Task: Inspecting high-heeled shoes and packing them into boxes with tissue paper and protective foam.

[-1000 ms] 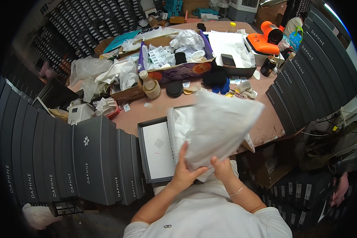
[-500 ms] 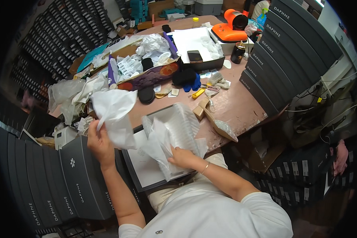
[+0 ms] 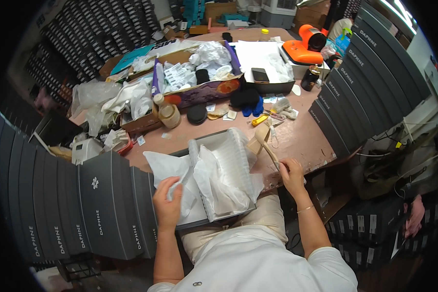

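At the table's near edge lies an open grey shoebox (image 3: 184, 226) with white tissue paper (image 3: 214, 180) and ribbed white foam wrap (image 3: 234, 155) in it. Over its left part a white sheet (image 3: 168, 168) is spread. My left hand (image 3: 168, 204) is at this sheet's lower edge, fingers curved and thumb apart, gripping nothing that I can see. To the right of the box, my right hand (image 3: 293, 176) has its fingers closed on the toe end of a beige high-heeled shoe (image 3: 267, 146). The shoe's toe is mostly hidden behind the hand.
Tall stacks of grey shoeboxes rise on the left (image 3: 109, 209) and right (image 3: 374, 82). Farther back are a purple-edged carton (image 3: 199, 87) full of paper, a jar (image 3: 169, 116), a phone (image 3: 260, 75), a yellow cutter (image 3: 259, 120) and an orange machine (image 3: 304, 51).
The white sheet has come down from the air onto the box's left part, and my left hand has loosened from it. My right hand has left the tissue and gripped the shoe.
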### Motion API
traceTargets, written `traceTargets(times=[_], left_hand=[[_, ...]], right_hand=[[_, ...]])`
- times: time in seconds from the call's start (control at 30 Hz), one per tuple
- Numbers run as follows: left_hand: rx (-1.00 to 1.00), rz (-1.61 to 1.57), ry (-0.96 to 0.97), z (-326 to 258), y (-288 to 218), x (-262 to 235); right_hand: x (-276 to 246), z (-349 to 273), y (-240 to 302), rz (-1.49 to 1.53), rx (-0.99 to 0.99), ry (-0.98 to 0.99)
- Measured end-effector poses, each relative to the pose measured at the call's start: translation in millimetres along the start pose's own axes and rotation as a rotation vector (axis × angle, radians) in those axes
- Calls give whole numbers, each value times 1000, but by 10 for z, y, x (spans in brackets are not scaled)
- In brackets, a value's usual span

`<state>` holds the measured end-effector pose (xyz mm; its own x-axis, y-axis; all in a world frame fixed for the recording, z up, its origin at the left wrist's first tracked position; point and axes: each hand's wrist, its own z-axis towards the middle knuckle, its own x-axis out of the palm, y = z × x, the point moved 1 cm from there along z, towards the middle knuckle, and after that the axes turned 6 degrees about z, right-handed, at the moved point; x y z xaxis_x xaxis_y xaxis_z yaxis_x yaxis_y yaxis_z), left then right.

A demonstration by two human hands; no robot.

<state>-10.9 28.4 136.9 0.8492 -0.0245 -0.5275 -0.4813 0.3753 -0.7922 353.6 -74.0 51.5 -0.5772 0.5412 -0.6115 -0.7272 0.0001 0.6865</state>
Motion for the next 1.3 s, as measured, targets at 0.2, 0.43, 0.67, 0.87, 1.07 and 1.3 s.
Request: traceTargets(times=[0.2,0.43,0.67,0.87,1.07,1.3], left_hand=[[-374,-835,252,-33,-21,1075],[-367,-1443,516,-97,-134,1187],[-510,-1239,190,-272,-214,1166],[-632,-1268,294,-90,-134,1336],[-768,-1274,376,4,-112,1388],[-749,-1307,351,25,-154,1302]], right_hand=[[-17,46,875,349,93,112],[-8,-136,1191,961,370,495],[100,546,1237,486,-59,191],[543,1531,-948,56,28,-38],[809,1908,-1688,-532,12,194],[635,1787,-1524,-351,-120,25]])
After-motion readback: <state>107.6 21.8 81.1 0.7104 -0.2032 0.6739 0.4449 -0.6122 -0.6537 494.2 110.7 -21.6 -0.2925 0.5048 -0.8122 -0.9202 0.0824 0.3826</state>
